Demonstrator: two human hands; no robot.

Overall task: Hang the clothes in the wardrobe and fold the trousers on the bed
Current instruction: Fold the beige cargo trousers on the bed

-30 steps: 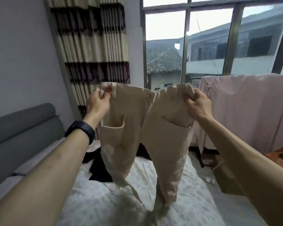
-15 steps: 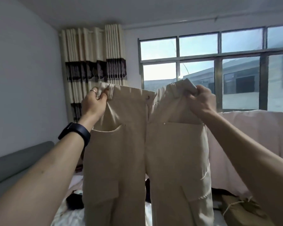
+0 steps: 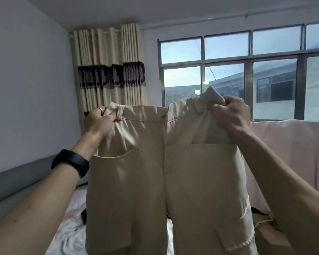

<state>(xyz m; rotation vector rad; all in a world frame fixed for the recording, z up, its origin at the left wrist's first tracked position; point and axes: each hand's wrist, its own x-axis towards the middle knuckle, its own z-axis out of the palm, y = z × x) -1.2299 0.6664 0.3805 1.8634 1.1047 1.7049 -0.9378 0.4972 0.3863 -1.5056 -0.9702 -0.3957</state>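
A pair of beige cargo trousers [image 3: 162, 181] hangs upright in front of me, front side facing me, legs running down out of view. My left hand [image 3: 98, 120] pinches the left end of the waistband, a ring on one finger and a black band on the wrist. My right hand [image 3: 230, 113] grips the right end of the waistband, bunching it a little higher than the left. The bed [image 3: 70, 234] with a white patterned cover lies below, mostly hidden by the trousers.
A grey headboard [image 3: 13, 183] runs along the left wall. A dark garment [image 3: 83, 216] lies on the bed behind the trousers. Pink cloth [image 3: 287, 153] is draped over a rack at the right, under the window [image 3: 228, 78]. Striped curtains [image 3: 109, 70] hang in the corner. A cardboard box [image 3: 265, 230] sits lower right.
Both hands have lifted the trousers higher, and my view has tilted up. The legs now hang straight instead of trailing on the bed.
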